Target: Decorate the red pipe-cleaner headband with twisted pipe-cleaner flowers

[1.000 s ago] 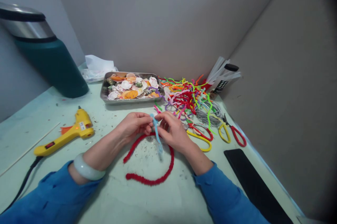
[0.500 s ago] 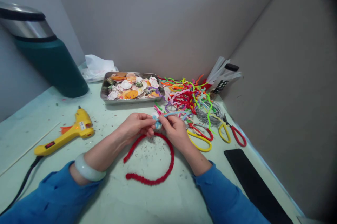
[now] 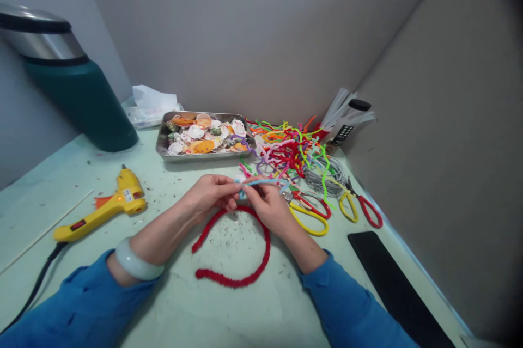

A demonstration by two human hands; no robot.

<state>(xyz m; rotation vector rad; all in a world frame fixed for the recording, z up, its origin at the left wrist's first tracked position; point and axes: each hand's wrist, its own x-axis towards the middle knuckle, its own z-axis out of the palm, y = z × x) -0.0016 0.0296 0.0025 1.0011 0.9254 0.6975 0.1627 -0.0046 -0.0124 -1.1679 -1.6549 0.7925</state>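
Between my two hands is a light blue pipe cleaner [image 3: 263, 181], bunched into loops at the fingertips with a straight tail reaching right. My left hand [image 3: 214, 192] pinches the bunched end with thumb and fingers. From the other side my right hand [image 3: 267, 201] pinches it too, and the tail passes across its fingers. The exact shape of the loops is partly hidden by my fingertips. Below the hands, a red fuzzy headband [image 3: 267, 250] lies on the table as an open ring, its two ends pointing left.
A metal tray [image 3: 204, 157] of seashells stands behind my hands. Right of it lies a heap of coloured pipe cleaners [image 3: 286, 146] beside scissors [image 3: 309, 220] and grey wire [image 3: 327, 176]. A yellow glue gun [image 3: 102, 212] and a green bottle [image 3: 81, 100] are left; a black strip [image 3: 392, 277] lies right.
The pipe cleaner's tail has swung closer, now lying across my right fingers. The blue loops are more covered by my fingertips. Both hands have shifted only slightly.
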